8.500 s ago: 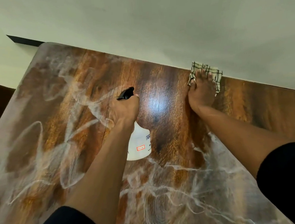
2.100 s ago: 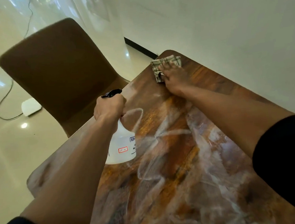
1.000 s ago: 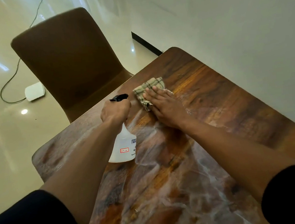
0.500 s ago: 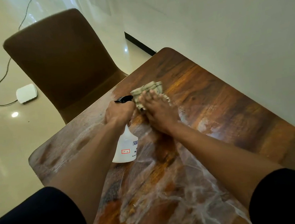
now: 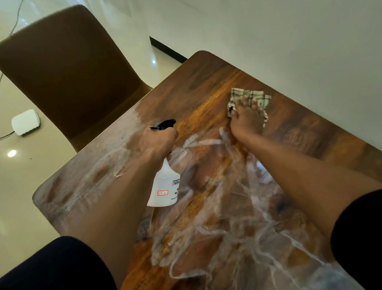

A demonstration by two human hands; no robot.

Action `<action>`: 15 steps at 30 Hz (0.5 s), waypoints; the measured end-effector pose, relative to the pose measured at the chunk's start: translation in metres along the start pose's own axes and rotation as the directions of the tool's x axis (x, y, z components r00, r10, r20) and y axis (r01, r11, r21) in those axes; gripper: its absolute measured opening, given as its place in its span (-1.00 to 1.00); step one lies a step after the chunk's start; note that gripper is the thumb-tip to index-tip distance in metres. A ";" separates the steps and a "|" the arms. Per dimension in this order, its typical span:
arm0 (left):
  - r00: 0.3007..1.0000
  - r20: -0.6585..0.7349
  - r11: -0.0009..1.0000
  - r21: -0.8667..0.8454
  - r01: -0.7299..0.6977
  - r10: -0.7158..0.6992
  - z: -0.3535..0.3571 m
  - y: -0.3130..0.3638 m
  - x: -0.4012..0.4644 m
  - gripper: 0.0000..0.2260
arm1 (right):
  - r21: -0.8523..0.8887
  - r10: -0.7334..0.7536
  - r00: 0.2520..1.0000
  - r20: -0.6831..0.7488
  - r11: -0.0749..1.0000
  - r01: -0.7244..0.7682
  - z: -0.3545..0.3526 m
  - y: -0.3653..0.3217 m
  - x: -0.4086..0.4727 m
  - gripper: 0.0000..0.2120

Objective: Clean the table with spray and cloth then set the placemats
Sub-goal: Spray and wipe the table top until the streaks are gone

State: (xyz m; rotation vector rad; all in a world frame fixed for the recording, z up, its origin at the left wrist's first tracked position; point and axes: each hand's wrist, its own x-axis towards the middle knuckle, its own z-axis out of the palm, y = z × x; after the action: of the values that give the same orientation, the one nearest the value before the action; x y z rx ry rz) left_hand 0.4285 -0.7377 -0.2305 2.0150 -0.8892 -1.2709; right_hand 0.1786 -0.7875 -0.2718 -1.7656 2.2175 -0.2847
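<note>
Half a second back the checked cloth [image 5: 248,101] sat beside the sprayer nozzle; now it has swept toward the wall side, right hand [image 5: 247,119] pressed flat on it, fingers spread. Far corner looks wiped clean; white streaks cover the near surface [image 5: 215,223], so cleaning is likely mid-way. Left hand [image 5: 157,143] is wrapped tight round the white spray bottle [image 5: 165,188], held above the surface. No placemats visible. Brown chair [image 5: 68,70] at the table end, white device [image 5: 25,122] with cable on the floor; nothing blocks wiping.
</note>
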 end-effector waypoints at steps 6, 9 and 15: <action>0.996 -0.088 1.000 0.012 -0.001 0.002 -0.018 -0.027 -0.031 -0.69 | 0.014 -0.460 0.879 0.128 0.887 0.462 0.029 -0.072 -0.073 -0.50; 0.987 -0.153 0.999 -0.004 0.043 -0.043 -0.027 -0.040 -0.048 -0.60 | 0.040 -0.630 0.749 0.206 0.770 0.637 0.039 -0.074 -0.107 -0.49; 0.967 -0.237 0.995 -0.065 0.080 -0.093 -0.052 -0.068 -0.070 -0.58 | 0.037 -0.748 0.596 0.292 0.632 0.774 0.034 -0.053 -0.105 -0.48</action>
State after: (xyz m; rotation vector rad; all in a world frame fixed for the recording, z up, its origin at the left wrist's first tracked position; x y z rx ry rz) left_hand 0.4688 -0.6349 -0.2267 2.1284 -0.6516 -1.0561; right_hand 0.2603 -0.6966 -0.2755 -2.5494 1.1650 -0.0791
